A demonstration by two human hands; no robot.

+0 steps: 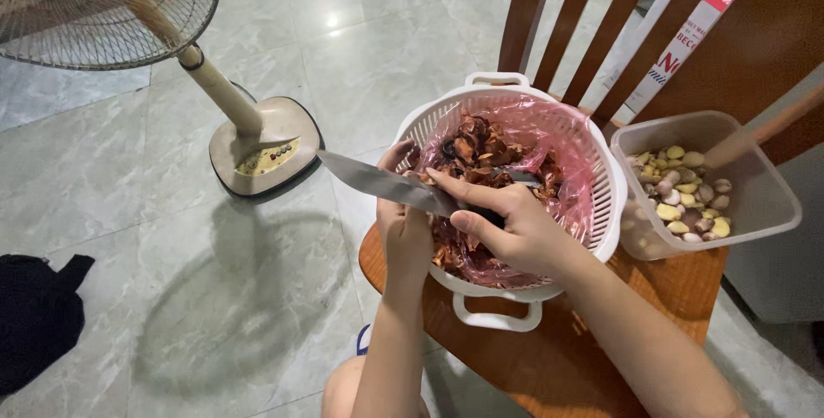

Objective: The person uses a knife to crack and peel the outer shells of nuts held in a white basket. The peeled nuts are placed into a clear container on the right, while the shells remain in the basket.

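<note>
— Grip status?
— The right hand [515,225] is clenching the knife [386,184] at its handle, forefinger lying along the spine. The left hand [405,212] is closing on something small under the blade; what it is cannot be told.
— Knife orientation?
— Its long axis is running nearly level, tip pointing left and slightly away, toward the fan base [266,148].
— Location?
— It is sitting over the near-left rim of the white colander [601,169], which is holding brown peelings in a pink bag [562,139] on a wooden chair [532,358]. A clear tub of peeled seeds [712,182] is standing just beside.

left hand [405,233] curled, right hand [515,225] gripping, forearms raised
</note>
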